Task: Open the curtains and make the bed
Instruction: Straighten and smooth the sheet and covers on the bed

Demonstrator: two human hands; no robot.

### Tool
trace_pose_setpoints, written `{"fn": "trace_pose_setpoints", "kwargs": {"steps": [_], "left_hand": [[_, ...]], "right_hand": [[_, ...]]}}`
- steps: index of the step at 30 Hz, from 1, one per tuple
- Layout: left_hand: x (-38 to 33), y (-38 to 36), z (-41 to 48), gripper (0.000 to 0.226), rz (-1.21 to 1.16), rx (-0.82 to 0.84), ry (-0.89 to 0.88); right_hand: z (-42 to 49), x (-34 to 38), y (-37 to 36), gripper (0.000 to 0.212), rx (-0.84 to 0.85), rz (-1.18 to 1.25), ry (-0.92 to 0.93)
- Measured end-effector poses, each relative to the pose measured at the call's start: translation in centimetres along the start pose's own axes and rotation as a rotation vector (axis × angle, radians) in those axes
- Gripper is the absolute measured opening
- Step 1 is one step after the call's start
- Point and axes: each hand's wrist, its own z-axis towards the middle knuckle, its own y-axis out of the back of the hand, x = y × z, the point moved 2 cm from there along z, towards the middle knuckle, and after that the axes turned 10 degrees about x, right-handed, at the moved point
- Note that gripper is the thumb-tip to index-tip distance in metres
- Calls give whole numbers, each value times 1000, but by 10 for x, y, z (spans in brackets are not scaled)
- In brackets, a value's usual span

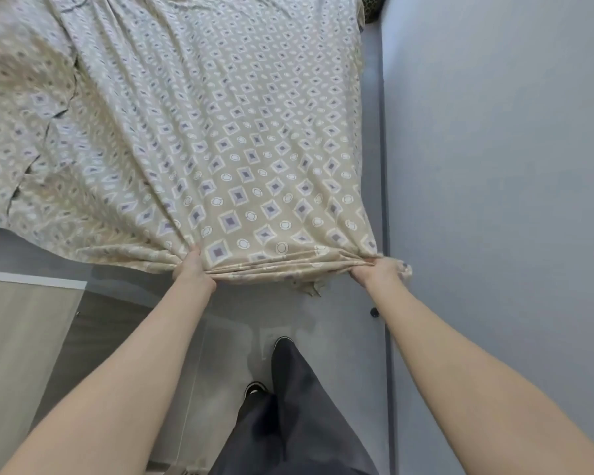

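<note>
A beige bed sheet [220,132] printed with grey diamonds and white circles spreads over the bed and fills the upper left of the view. Its near edge is bunched and pulled taut between my two hands. My left hand [193,268] grips the gathered edge at the left. My right hand [379,269] grips the sheet's corner at the right, close to the wall. Folds fan out from both hands across the cloth. The far left part of the sheet is blurred. No curtains are in view.
A grey wall [494,200] runs along the right side, close to the bed. Below my hands lies grey floor [323,320] with my dark trousers and shoes [282,347]. A light wooden cabinet [21,337] stands at the lower left.
</note>
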Motion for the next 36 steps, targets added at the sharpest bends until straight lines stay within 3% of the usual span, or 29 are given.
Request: {"fn": "trace_pose_setpoints", "kwargs": {"steps": [1,3,4,5,7,9,11,13,17,21,29,33,36], "left_hand": [[-2,-5,-14,61,23,7,19],[-10,-29,-73,67,51,23,20],[-12,-38,-93,63,68,32,2],[-15,-48,-113,56,86,46,-22],[-20,-60,-122,42,87,63,-26],[-25,-64,-107,39,19,117,-15],[-19,-60,-89,47,26,98,-17],[-7,-54,-104,49,94,71,-46],[14,-33,-116,49,170,26,-70],[22,-14,-79,65,142,-128,-86],[66,-11,-51,63,185,-308,-40],[84,-3,-27,71,265,-309,18],[107,28,19,58,274,-319,164]], "right_hand": [[22,12,-5,51,109,-194,-3],[48,23,-7,90,177,-570,13],[56,21,-16,100,190,-415,-164],[42,13,-28,86,211,-382,-230],[-4,-5,-50,41,290,-569,-166],[-12,-5,-59,42,319,-624,-59],[-12,-3,-49,39,336,-497,-75],[-3,3,-32,38,242,-423,-71],[2,2,-12,56,108,-525,-109],[7,2,-6,46,-58,-508,31],[82,25,34,49,-341,-626,119],[120,53,82,47,-438,-596,174],[126,59,96,45,-471,-557,150]]}}
